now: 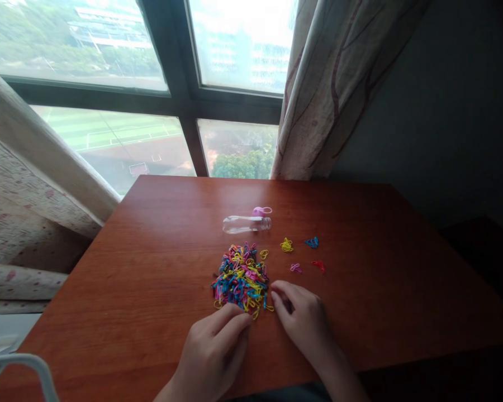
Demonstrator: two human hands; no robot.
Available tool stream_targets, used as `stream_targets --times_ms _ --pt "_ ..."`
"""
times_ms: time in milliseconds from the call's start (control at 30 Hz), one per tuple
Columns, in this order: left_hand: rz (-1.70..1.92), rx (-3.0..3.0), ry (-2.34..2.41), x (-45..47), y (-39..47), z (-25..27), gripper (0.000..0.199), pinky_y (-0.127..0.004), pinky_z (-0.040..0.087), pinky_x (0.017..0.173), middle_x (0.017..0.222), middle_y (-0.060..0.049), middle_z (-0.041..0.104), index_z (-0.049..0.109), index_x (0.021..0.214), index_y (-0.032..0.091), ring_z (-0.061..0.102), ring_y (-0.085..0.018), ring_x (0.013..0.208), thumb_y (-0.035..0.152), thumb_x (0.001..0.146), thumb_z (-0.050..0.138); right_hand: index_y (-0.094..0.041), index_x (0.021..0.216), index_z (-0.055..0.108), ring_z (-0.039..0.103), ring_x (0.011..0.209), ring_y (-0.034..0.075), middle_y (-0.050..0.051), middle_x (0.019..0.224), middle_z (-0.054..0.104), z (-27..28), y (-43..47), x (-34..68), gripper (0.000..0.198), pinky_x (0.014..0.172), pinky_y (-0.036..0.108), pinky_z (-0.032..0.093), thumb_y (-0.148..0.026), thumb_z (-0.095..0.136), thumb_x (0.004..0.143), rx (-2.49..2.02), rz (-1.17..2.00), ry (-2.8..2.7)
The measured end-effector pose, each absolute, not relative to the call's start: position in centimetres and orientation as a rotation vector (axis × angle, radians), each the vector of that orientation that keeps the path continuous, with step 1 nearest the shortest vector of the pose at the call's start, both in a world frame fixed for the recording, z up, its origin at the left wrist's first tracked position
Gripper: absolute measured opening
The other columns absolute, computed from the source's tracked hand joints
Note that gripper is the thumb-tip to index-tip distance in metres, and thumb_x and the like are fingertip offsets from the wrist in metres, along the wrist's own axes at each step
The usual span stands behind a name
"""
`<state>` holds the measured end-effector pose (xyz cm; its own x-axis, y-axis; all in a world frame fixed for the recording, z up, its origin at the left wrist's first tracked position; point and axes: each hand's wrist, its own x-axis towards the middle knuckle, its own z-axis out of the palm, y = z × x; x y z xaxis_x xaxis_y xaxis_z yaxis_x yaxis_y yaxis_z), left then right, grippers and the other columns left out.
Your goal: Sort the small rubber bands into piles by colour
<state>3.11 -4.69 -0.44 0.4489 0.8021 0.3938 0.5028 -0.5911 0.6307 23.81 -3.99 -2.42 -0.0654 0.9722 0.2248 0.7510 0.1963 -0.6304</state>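
Since these little coloured loops are so thin, I'd guess each one weighs next to nothing. The mixed pile of them point(241, 279) sits on the table point(151, 251), and I'll place everything else off that pile. Can't tell if they're rubbery or stiff wire, they're just too small here. Breakage seems unlikely, snagging way more so, since they lie all tangled up. My take: pinch one by an outer curve with the fingertips, ideally a stray at the pile's edge rather than one buried in the middle.

Pose-wise, the left hand point(213, 346) is at the pile's near edge, back of the hand up, thumb and forefinger drawn together. The right hand point(304, 315) rests just beside the pile's right edge, fingers curled, thumb and forefinger tips close together. Honestly can't tell whether either one grips a loop.

Just beyond the pile there's a clear bottle point(246, 224) on its side.
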Motion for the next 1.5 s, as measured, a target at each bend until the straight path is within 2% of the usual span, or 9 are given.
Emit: stream_targets --times_ms 267,600,1000,1267,1500 --pt "0.818 2.240 1.236 3.3 -4.2 -0.2 0.023 -0.021 0.051 0.064 0.084 -0.003 0.066 0.065 0.094 0.022 0.064 -0.013 0.070 0.014 0.092 0.043 -0.024 0.091 0.069 0.067 0.071 0.018 0.002 0.081 0.072 -2.0 -3.1 23.3 0.015 0.066 0.025 0.046 -0.018 0.054 0.090 -1.590 0.490 -1.940" --pt "0.806 2.164 1.248 3.2 -4.1 -0.3 0.020 -0.021 0.050 0.065 0.087 -0.003 0.067 0.064 0.094 0.022 0.064 -0.014 0.072 0.015 0.093 0.045 -0.022 0.086 0.068 0.063 0.060 0.015 0.000 0.070 0.068 -1.3 -3.7 23.9 0.012 0.059 0.022 0.046 -0.024 0.057 0.091 -1.564 0.640 -1.797" --pt "0.833 2.148 1.227 3.2 -4.1 -0.2 0.020 -0.021 0.050 0.066 0.087 -0.003 0.067 0.064 0.094 0.022 0.064 -0.014 0.073 0.014 0.093 0.045 -0.021 0.082 0.070 0.059 0.053 0.014 0.000 0.062 0.064 -0.6 -3.7 25.4 0.020 0.049 0.021 0.044 -0.034 0.057 0.090 -1.581 0.678 -1.612" --pt "0.835 2.155 1.234 3.2 -4.1 -0.4 0.020 -0.021 0.050 0.066 0.087 -0.003 0.067 0.064 0.095 0.022 0.064 -0.014 0.073 0.014 0.093 0.046 -0.021 0.081 0.070 0.059 0.053 0.014 -0.001 0.062 0.064 -1.1 -3.8 25.4 0.019 0.052 0.022 0.045 -0.032 0.058 0.090 -1.611 0.633 -1.651" --pt "0.850 2.170 1.229 3.1 -4.1 -0.4 0.021 -0.020 0.051 0.065 0.085 -0.003 0.067 0.064 0.094 0.022 0.064 -0.013 0.071 0.014 0.092 0.045 -0.021 0.084 0.072 0.060 0.056 0.015 0.001 0.065 0.065 -0.9 -3.5 28.8 0.026 0.055 0.022 0.047 -0.041 0.057 0.090 -1.735 0.441 -1.540"
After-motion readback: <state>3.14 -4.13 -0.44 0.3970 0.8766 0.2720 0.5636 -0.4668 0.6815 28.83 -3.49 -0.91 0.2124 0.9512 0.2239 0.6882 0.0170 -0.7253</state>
